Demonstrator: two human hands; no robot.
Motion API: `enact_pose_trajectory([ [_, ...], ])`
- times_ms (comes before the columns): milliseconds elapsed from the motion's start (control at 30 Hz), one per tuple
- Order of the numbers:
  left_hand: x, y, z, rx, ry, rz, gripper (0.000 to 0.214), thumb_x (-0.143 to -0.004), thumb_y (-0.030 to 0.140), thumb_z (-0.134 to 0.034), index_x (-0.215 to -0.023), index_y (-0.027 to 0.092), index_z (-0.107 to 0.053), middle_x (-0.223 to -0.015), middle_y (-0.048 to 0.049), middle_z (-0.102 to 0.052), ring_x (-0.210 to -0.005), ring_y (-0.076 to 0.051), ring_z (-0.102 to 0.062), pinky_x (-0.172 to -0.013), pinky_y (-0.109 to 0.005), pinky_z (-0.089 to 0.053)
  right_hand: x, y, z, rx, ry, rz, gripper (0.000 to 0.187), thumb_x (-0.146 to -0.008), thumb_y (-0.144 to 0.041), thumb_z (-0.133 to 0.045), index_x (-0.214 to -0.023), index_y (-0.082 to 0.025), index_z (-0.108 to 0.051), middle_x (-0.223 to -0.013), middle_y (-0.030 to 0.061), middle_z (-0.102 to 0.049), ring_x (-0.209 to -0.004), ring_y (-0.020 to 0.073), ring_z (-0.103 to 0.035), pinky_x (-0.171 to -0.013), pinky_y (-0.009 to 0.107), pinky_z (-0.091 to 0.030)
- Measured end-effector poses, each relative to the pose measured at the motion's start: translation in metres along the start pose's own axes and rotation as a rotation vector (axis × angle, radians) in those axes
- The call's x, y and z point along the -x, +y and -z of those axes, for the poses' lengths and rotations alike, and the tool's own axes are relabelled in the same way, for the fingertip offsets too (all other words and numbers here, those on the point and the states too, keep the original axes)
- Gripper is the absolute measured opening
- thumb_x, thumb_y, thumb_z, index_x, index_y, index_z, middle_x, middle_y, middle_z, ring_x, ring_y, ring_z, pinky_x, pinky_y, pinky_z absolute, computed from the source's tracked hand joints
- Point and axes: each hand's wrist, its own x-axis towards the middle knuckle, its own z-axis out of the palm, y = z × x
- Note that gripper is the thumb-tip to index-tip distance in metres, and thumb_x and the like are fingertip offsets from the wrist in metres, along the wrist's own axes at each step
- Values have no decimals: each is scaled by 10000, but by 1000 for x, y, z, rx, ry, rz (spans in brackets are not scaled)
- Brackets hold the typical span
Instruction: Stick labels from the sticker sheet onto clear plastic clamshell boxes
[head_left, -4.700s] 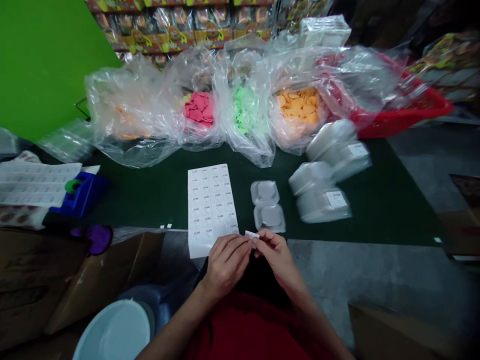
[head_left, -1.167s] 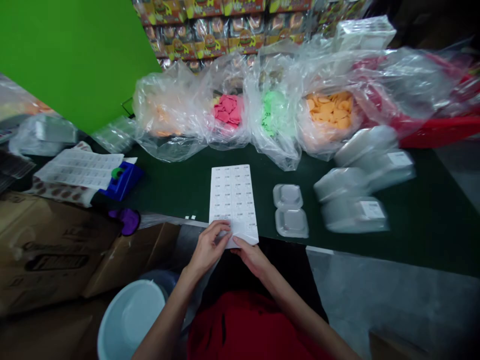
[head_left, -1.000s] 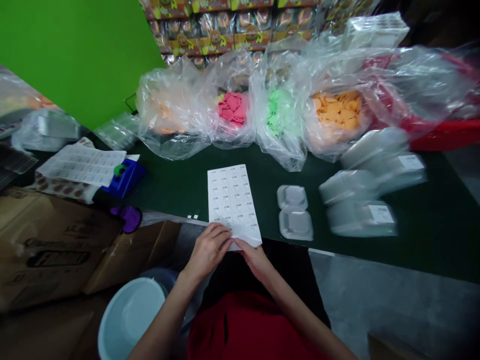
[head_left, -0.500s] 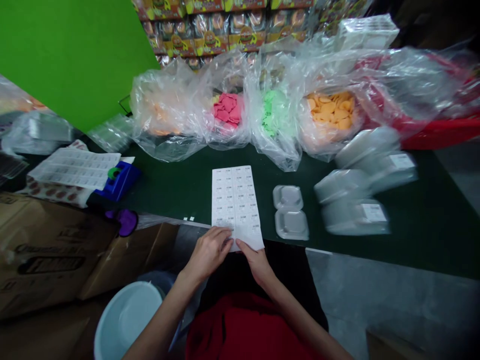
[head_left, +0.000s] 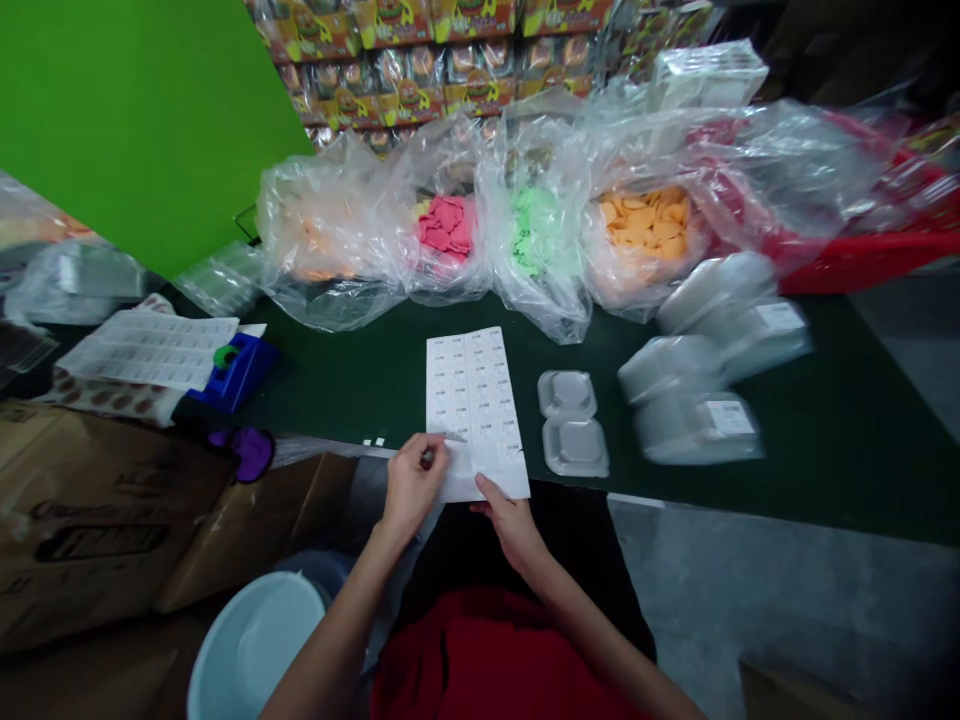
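A white sheet of small printed stickers (head_left: 472, 390) lies at the table's front edge, its lower part blank. My left hand (head_left: 415, 480) is closed in a pinch over the sheet's lower left, at a sticker mostly hidden by the fingers. My right hand (head_left: 514, 515) grips the sheet's bottom right edge, thumb on top and fingers underneath. Right of the sheet lies a clear plastic clamshell box (head_left: 576, 445), opened flat. Stacks of similar clear boxes (head_left: 697, 430), some with a white label, stand farther right.
Plastic bags hold pink pieces (head_left: 447, 228), green pieces (head_left: 534, 230) and orange pieces (head_left: 645, 225) along the back. A blue tape dispenser (head_left: 241, 372) and more sticker sheets (head_left: 150, 345) lie left. Below are cardboard boxes (head_left: 97, 520) and a pale blue bucket (head_left: 255, 640).
My left hand has moved slightly up and left from the sheet's bottom, its fingers now pinched. My right hand keeps its hold. The view has shifted slightly.
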Motion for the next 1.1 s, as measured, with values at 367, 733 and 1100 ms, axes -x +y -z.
enact_pose_trajectory([
  [367, 41, 41, -14, -46, 9, -676, 347, -979, 37, -617, -1284, 186, -686, -1282, -136, -762, -1150, -220, -764, -992, -348, -656, 40, -80, 21, 92, -239, -4, 391, -806, -579, -859, -928, -214, -788, -912, 42, -765, -801, 173, -696, -653, 257, -548],
  [733, 9, 92, -5, 144, -398, -319, 109, -1045, 251, -614, -1067, 228, -718, -1053, -62, -725, -963, -185, -705, -833, -315, -605, 46, -114, 48, 414, -215, 271, 219, -889, -408, -761, -803, -210, -728, -770, -20, -656, -669, 136, -554, -645, 259, -454],
  [1100, -29, 125, -81, 330, -326, -144, 128, -985, 271, -647, -900, 201, -713, -885, -33, -710, -800, -177, -641, -739, -291, -493, 49, -142, 117, 247, 228, 412, 357, -863, -485, -815, -1123, -240, -830, -913, 62, -800, -876, 223, -703, -802, 349, -549],
])
